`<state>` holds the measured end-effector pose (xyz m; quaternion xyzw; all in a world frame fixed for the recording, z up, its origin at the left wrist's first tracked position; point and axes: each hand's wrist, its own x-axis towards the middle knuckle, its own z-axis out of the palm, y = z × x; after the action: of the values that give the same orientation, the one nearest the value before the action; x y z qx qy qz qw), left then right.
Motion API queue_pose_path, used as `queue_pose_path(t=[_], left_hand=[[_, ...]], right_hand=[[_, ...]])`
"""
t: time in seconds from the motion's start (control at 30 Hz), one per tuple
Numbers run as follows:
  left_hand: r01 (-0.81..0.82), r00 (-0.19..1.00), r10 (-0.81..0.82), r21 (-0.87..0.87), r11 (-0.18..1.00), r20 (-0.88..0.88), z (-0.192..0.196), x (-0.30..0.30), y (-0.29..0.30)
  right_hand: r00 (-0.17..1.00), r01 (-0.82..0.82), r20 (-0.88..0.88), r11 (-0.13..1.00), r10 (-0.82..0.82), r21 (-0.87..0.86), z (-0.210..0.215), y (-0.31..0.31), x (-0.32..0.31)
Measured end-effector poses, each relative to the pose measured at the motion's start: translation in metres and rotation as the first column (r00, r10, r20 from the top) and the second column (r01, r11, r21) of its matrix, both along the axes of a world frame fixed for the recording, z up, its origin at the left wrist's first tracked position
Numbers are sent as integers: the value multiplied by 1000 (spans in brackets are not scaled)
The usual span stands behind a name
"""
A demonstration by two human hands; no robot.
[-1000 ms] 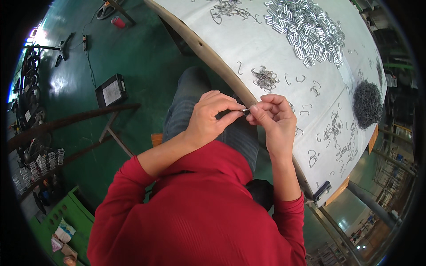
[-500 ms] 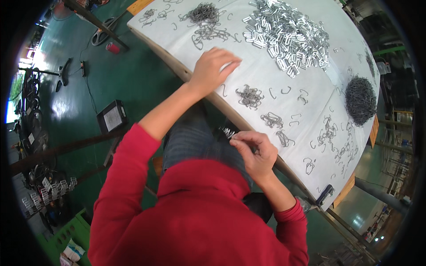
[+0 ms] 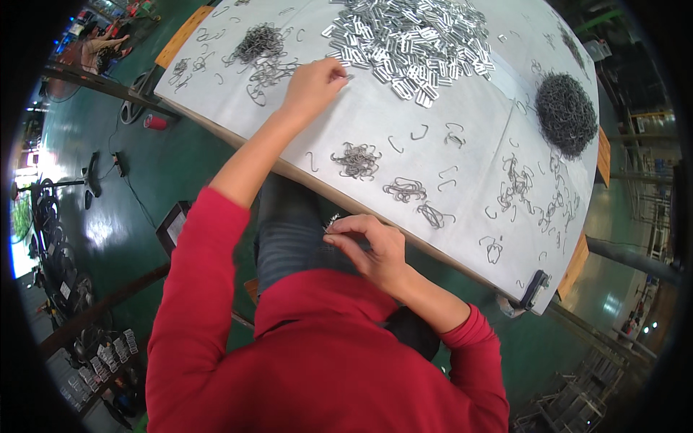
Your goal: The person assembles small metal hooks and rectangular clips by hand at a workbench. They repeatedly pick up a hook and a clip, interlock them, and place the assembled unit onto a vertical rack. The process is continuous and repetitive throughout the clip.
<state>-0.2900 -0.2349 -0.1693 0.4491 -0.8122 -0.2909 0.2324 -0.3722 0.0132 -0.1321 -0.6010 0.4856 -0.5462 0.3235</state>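
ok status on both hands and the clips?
Left hand stretched out, fingertips on edge of flat clip pile. Right hand over lap, pinching a small metal piece. Nothing blocking either.

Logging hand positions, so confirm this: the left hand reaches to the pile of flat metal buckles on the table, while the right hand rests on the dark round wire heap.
Wrong about the right hand. The head view shows it near the lap, fingers pinching a small metal piece, far from the dark round wire heap. The left hand does reach to the pile of flat metal buckles on the table.
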Motion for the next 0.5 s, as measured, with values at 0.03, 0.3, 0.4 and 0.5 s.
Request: queue_pose_path(t=[0.03,0.3,0.4,0.5], left_hand=[[-8,991,26,137,990,-129,4,10,15],[138,809,304,666,733,-503,47,66,165],[94,763,353,633,768,-541,54,72,188],[0,778,325,516,857,-538,61,73,202]], right_hand=[[1000,2,6,1000,-2,-9,-1,0,0],[994,105,26,994,-105,13,-3,-1,5],[994,97,41,995,-98,7,-3,2,6],[994,85,67,996,-87,38,-5,6,7]])
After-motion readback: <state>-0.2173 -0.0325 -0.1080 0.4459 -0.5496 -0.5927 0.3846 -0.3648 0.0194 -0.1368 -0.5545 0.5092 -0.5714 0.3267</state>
